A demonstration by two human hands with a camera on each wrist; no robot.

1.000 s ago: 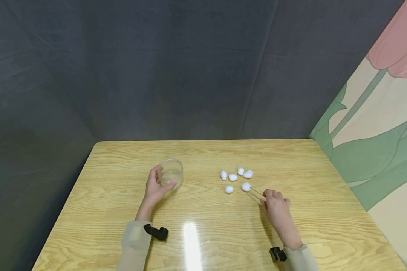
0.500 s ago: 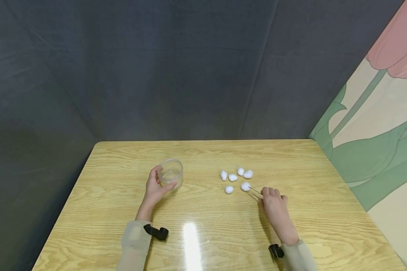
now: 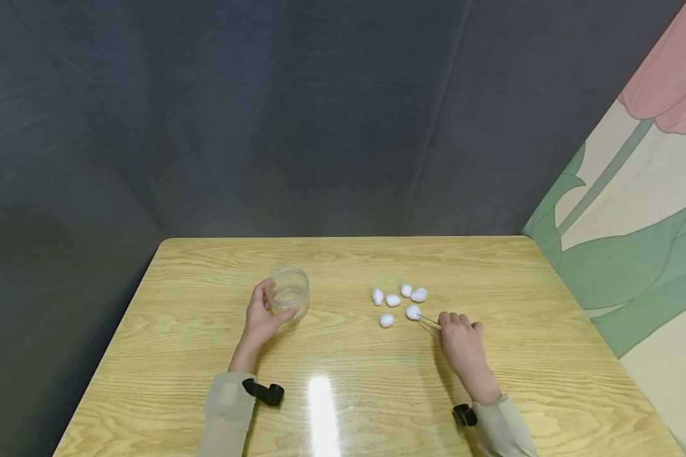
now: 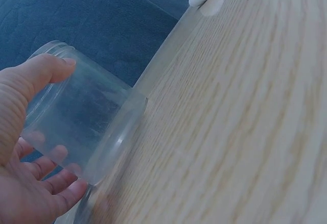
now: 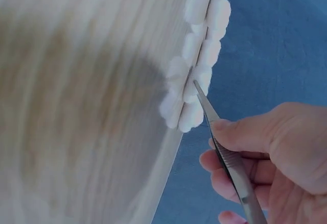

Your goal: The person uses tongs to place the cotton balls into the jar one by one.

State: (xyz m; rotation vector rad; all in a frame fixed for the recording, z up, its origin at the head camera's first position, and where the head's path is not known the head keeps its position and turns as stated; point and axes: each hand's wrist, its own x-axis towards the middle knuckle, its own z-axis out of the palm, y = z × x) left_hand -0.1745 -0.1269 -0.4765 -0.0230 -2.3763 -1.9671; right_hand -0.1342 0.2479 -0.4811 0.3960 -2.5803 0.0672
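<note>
Metal tweezers (image 5: 235,169) are pinched between the fingers of the right hand (image 3: 463,346), their tips at one white ball (image 3: 413,312) on the wood-grain tabletop (image 3: 343,270); whether they grip it cannot be told. Five more white balls (image 3: 392,300) lie near it. Well to their left, the left hand (image 3: 261,322) curls its fingers round a transparent container (image 3: 289,296), mouth up.

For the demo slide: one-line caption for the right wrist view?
Right hand holds metal tweezers, tips at one of the white balls on the wooden table.
</note>
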